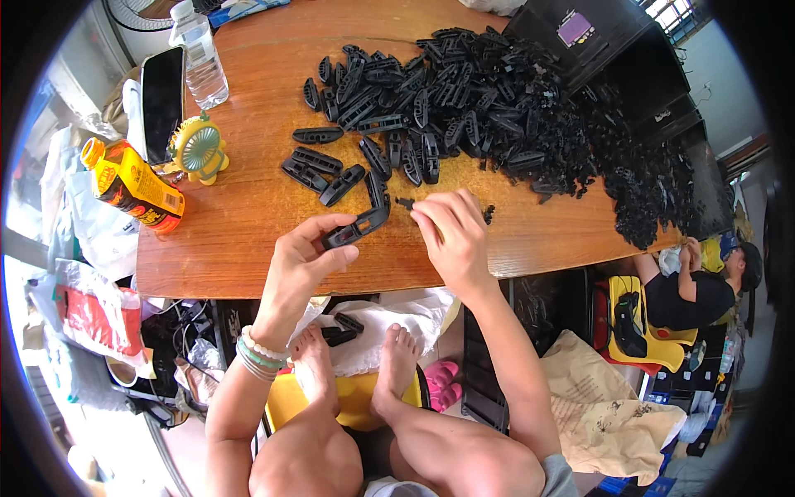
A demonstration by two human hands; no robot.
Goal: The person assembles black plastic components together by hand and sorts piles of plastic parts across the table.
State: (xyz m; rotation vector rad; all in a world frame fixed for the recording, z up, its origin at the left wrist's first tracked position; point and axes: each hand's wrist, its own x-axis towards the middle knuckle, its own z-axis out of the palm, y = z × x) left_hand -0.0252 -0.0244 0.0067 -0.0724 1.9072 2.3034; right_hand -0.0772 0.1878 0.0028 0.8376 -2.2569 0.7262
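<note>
My left hand (300, 258) is closed around an elongated black plastic housing (354, 230) with slots in it, held just above the near edge of the table. Between the thumb and fingers of my right hand (455, 238) is a small black plastic part (405, 202), a short gap to the right of the housing. Beyond my hands lie several loose black housings (341, 185) of the same kind. Behind them a large heap of black housings (464, 91) spreads to the right, next to a pile of small black parts (646, 186).
On the table's left stand an orange-yellow bottle (137, 186), a small green-yellow fan (199, 149), a phone (162, 103) and a clear water bottle (200, 62). Dark bins (633, 62) border the far right. Another person (691, 290) sits at the right. Below, more housings (341, 330) lie by my feet.
</note>
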